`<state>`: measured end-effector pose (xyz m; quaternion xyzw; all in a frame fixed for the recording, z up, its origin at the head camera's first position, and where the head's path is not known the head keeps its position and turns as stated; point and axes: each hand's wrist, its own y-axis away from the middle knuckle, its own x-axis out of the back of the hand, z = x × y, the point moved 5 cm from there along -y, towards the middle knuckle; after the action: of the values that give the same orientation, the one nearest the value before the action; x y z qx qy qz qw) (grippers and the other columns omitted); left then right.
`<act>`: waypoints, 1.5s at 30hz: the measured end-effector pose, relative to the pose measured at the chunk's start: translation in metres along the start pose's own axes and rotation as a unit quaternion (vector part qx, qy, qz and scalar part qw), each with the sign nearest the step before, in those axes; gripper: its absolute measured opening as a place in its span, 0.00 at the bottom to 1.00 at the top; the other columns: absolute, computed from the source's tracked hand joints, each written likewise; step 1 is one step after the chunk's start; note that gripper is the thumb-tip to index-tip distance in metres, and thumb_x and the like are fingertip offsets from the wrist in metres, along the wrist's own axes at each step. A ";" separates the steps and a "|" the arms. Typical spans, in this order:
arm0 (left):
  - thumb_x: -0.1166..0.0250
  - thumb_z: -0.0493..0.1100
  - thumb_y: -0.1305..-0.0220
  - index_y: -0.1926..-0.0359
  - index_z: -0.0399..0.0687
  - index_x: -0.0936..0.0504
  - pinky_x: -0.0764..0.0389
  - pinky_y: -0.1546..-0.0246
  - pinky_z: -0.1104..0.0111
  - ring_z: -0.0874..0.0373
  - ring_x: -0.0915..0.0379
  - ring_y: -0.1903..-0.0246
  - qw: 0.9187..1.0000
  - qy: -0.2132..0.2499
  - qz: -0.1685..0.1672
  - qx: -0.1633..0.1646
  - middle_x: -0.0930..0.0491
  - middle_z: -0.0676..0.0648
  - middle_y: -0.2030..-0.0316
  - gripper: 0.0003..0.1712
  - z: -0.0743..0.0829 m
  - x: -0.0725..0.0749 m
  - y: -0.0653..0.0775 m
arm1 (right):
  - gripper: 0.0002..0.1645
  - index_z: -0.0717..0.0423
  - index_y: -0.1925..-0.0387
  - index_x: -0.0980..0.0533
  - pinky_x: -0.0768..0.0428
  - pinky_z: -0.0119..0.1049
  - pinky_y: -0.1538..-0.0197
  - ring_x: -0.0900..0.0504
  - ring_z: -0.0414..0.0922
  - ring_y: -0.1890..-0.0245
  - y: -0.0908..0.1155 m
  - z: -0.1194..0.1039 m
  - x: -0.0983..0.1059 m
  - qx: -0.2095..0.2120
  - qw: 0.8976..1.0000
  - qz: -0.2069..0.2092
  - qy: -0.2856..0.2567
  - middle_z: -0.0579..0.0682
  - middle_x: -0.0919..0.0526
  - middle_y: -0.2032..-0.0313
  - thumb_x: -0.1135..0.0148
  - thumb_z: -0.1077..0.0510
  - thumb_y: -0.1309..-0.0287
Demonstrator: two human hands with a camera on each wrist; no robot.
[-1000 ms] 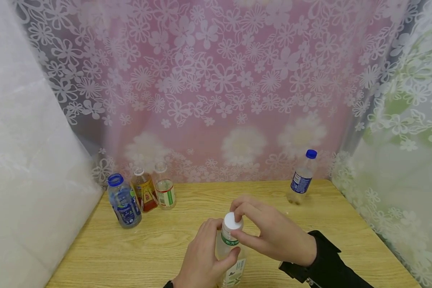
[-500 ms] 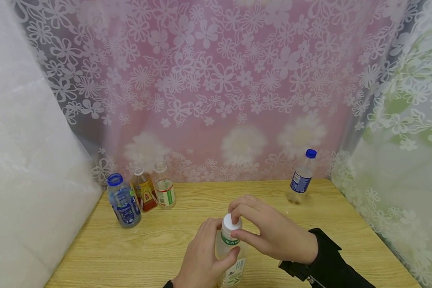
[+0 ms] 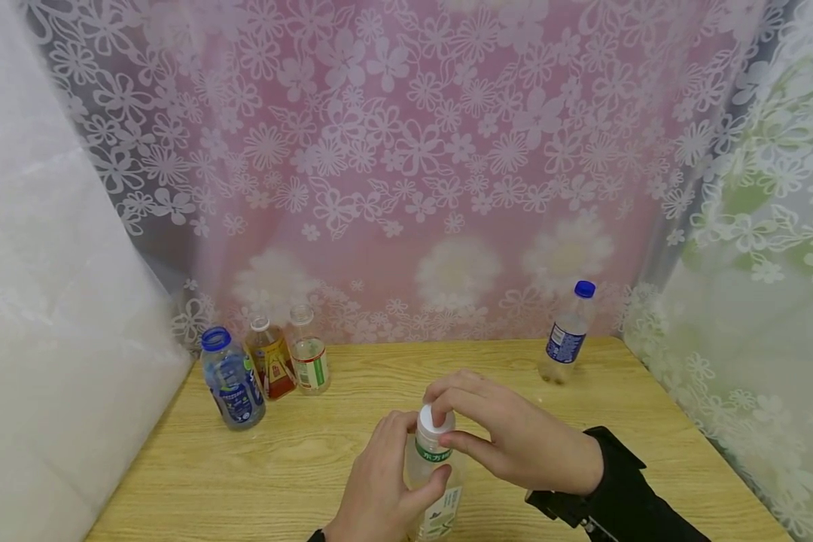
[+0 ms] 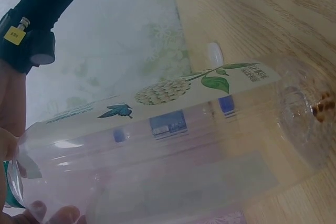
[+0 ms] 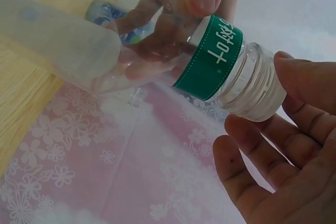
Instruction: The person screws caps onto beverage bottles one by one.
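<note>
A clear plastic bottle (image 3: 440,512) with a green neck band stands upright at the table's front, its pale label showing a plant and a blue bird in the left wrist view. My left hand (image 3: 389,478) grips it around the shoulder, just below the neck. At the top, my right hand (image 3: 508,429) pinches the white cap (image 3: 430,421) between thumb and curled fingers. In the right wrist view, the thumb (image 5: 307,80) touches the bottle's top end, and the ridged neck (image 5: 247,80) shows beside the green band.
Three bottles stand at the back left: one with a blue rim (image 3: 233,384), one with a yellow label (image 3: 271,361), one clear (image 3: 309,357). A blue-capped bottle (image 3: 566,339) stands back right. A small white object (image 4: 215,54) lies on the table. Curtains surround the table.
My right hand's fingers have shifted slightly left and turned over the cap. The left hand and the bottle stay nearly in place.
</note>
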<state>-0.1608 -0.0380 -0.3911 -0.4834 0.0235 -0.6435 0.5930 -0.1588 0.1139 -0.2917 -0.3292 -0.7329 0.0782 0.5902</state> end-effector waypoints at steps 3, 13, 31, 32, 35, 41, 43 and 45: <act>0.31 0.56 0.36 0.38 0.56 0.30 0.21 0.59 0.71 0.67 0.29 0.53 1.000 0.003 -0.002 0.002 0.26 0.61 0.50 0.29 0.000 0.000 0.000 | 0.19 0.45 0.49 0.29 0.28 0.30 0.39 0.28 0.38 0.40 0.000 0.001 0.001 -0.007 1.000 -0.008 -0.007 0.43 0.26 0.41 0.33 0.63 0.37; 0.31 0.57 0.36 0.38 0.58 0.30 0.21 0.58 0.70 0.68 0.29 0.53 1.000 0.005 -0.010 0.011 0.27 0.62 0.50 0.30 0.000 0.000 0.000 | 0.19 0.42 0.47 0.28 0.27 0.33 0.37 0.28 0.41 0.35 0.001 0.007 0.002 -0.031 0.998 -0.037 -0.036 0.43 0.26 0.37 0.35 0.61 0.34; 0.33 0.57 0.34 0.39 0.54 0.30 0.22 0.62 0.72 0.66 0.29 0.56 1.000 0.010 -0.006 -0.008 0.26 0.58 0.51 0.28 -0.001 0.000 -0.001 | 0.26 0.39 0.41 0.27 0.23 0.36 0.40 0.26 0.41 0.37 0.000 0.014 0.008 -0.031 0.996 -0.063 -0.060 0.44 0.24 0.37 0.35 0.64 0.36; 0.33 0.57 0.34 0.39 0.54 0.30 0.22 0.63 0.72 0.66 0.29 0.56 1.000 0.010 -0.005 -0.009 0.26 0.58 0.52 0.28 -0.001 0.001 -0.001 | 0.26 0.39 0.41 0.27 0.23 0.36 0.40 0.25 0.41 0.37 0.000 0.014 0.009 -0.033 0.995 -0.064 -0.063 0.43 0.24 0.37 0.35 0.64 0.36; 0.32 0.56 0.35 0.39 0.54 0.29 0.22 0.62 0.72 0.66 0.29 0.56 1.000 0.009 -0.001 -0.010 0.25 0.58 0.51 0.28 -0.001 0.000 -0.001 | 0.25 0.38 0.40 0.26 0.22 0.36 0.41 0.25 0.40 0.37 0.000 0.016 0.008 -0.037 0.994 -0.064 -0.075 0.42 0.24 0.37 0.35 0.62 0.35; 0.32 0.57 0.35 0.39 0.56 0.29 0.23 0.62 0.72 0.68 0.30 0.56 1.000 0.012 -0.004 0.004 0.27 0.61 0.51 0.28 -0.001 0.000 -0.001 | 0.20 0.44 0.42 0.26 0.23 0.32 0.45 0.24 0.37 0.45 -0.004 0.015 0.003 -0.026 0.997 -0.038 -0.062 0.42 0.22 0.43 0.35 0.54 0.34; 0.33 0.57 0.34 0.39 0.56 0.29 0.23 0.62 0.72 0.68 0.30 0.56 1.000 0.013 -0.005 0.002 0.26 0.60 0.51 0.27 -0.001 0.000 -0.001 | 0.18 0.45 0.44 0.25 0.22 0.31 0.46 0.23 0.37 0.46 -0.006 0.015 0.003 -0.027 0.998 -0.025 -0.051 0.42 0.21 0.45 0.35 0.53 0.34; 0.34 0.57 0.33 0.39 0.56 0.30 0.23 0.62 0.72 0.67 0.30 0.56 1.000 0.013 -0.006 -0.002 0.26 0.59 0.51 0.27 -0.001 0.000 -0.001 | 0.19 0.46 0.44 0.25 0.20 0.31 0.47 0.22 0.39 0.46 -0.008 0.015 0.003 -0.030 0.999 -0.016 -0.041 0.43 0.20 0.45 0.35 0.53 0.34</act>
<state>-0.1624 -0.0387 -0.3908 -0.4761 0.0296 -0.6531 0.5882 -0.1757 0.1137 -0.2900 -0.3313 -0.7639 0.0600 0.5506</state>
